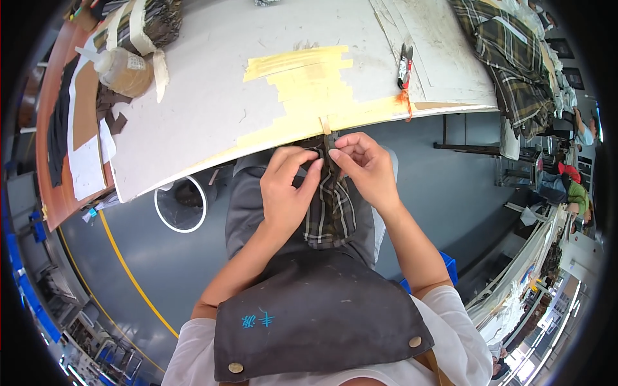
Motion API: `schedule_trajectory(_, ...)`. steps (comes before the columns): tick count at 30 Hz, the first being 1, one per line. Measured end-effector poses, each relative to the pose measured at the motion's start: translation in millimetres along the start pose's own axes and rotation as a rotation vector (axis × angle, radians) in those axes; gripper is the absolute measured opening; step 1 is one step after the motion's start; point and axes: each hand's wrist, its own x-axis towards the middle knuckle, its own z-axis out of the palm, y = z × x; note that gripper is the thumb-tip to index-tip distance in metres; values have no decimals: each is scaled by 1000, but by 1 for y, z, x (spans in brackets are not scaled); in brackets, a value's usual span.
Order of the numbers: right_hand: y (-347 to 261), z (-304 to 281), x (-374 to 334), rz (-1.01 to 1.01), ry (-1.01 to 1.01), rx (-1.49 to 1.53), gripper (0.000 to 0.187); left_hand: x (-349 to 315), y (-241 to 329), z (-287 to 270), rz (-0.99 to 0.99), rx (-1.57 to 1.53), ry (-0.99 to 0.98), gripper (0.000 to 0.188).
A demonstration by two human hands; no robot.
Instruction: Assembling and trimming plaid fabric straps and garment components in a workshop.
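Note:
A dark plaid cloth piece [329, 219] hangs below the table's near edge, over my lap. My left hand [283, 186] is closed at the left side of its upper end, thumb and fingertips pinching the fabric. On the other side my right hand [367, 168] pinches the same upper end between thumb and forefinger, its other fingers curled. Just above, a small tan tab [325, 125] sits at the table edge. The cloth's top is partly hidden by my fingers.
Yellow tape patches cover part of the white tabletop [199, 83]. A snips-like tool with orange thread [404, 67] lies at right, near plaid garments [515, 71]. At left stand a glue bottle [125, 71] and plaid bundles [158, 26]. A white-rimmed bin [157, 209] is below.

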Motion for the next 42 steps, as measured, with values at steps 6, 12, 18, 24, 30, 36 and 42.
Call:
schedule_trajectory(6, 1, -2, 2, 55, -69, 171, 14, 1, -1, 5, -380, -418, -185, 10)
schedule_trajectory(12, 1, -6, 4, 77, -129, 195, 10, 9, 8, -1, -531, -582, -232, 7)
schedule_trajectory(18, 1, -8, 5, 81, -165, 213, 8, 10, 9, 0, -561, -585, -265, 6)
schedule_trajectory(24, -1, -12, 4, 85, -194, 194, 10, 10, 9, 4, -571, -647, -223, 11)
schedule_trajectory(30, -12, -12, 1, 143, -158, 104, 10, 9, 4, 8, -487, -562, -235, 16)
schedule_trajectory(36, -13, -15, 2, 171, -171, 134, 7, 10, 5, 5, -509, -591, -260, 16)
schedule_trajectory(42, -17, -16, 2, 172, -176, 120, 6, 11, 5, 5, -503, -591, -261, 16)
